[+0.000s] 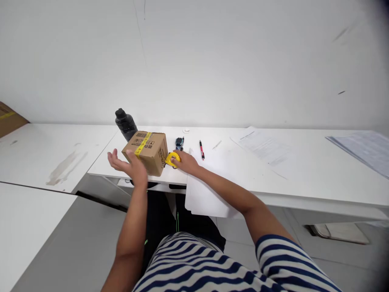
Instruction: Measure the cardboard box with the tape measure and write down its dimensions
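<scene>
1. A white tabletop crosses the middle of the frame, backed by a pale, scuffed wall; brownish smears mark the surface at the left.
2. Left of the frame's centre sits a brown cardboard box, with dark printing and yellow tape across its top.
3. Just right of it, near the centre, is a rounded yellow tape measure, with the right hand's fingers clamped on it.
4. The left hand is at the box's near left side, fingers spread apart; I cannot tell whether it touches the cardboard.
5. The box hides the base of a dark bottle; the right fingers cover part of the yellow case.
6. Text on the papers at centre right is too faint to read, and another carton is cut off at the left edge.
</scene>
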`<state>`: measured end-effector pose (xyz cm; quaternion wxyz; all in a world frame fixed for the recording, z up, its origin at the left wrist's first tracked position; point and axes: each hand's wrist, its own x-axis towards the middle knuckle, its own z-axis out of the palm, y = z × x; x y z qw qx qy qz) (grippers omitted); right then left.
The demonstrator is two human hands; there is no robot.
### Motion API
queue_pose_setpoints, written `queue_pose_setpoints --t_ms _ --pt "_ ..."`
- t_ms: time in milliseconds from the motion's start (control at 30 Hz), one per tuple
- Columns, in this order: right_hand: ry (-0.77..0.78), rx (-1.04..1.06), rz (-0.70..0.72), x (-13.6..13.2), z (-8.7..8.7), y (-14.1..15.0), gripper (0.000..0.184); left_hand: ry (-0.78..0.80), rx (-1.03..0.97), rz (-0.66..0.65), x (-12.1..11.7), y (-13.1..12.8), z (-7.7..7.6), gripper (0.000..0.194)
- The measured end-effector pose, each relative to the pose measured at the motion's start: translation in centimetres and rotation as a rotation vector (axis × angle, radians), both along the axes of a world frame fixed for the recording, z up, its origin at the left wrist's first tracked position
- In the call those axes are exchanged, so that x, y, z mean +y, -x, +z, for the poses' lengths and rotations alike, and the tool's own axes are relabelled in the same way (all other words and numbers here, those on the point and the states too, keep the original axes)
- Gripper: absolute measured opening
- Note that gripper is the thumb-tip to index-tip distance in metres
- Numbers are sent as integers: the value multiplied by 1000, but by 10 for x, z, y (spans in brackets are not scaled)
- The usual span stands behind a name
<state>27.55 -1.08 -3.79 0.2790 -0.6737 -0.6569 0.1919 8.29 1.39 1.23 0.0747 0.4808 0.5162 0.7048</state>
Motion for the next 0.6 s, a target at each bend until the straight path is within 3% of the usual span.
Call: queue_pose_setpoints --t_ms 67,133,200,267,333,400,533,600 --pt "-38 -207 9 4 8 -9 53 -168 197 -106 -38 -21 -12 48" --pt "-54 -296 -72 6 14 -30 53 -267 571 -436 -67 -43 -27 40" --pt "-52 -302 -247 10 16 -59 53 -213 841 -709 -79 -62 -41 32" --pt "-11 -266 -410 16 12 -89 53 -90 990 -849 -75 -78 -51 33" --pt "53 -175 -451 23 4 -111 59 -1 1080 -899 -62 -92 -60 39" --pt "81 -73 -387 30 -5 -123 61 49 1155 -900 -48 -102 -69 46" --pt "-26 29 -317 35 -14 -128 37 164 1237 -805 -33 -113 -90 57" --pt "-82 95 -312 34 -15 -127 37 207 1256 -763 -32 -114 -97 62"
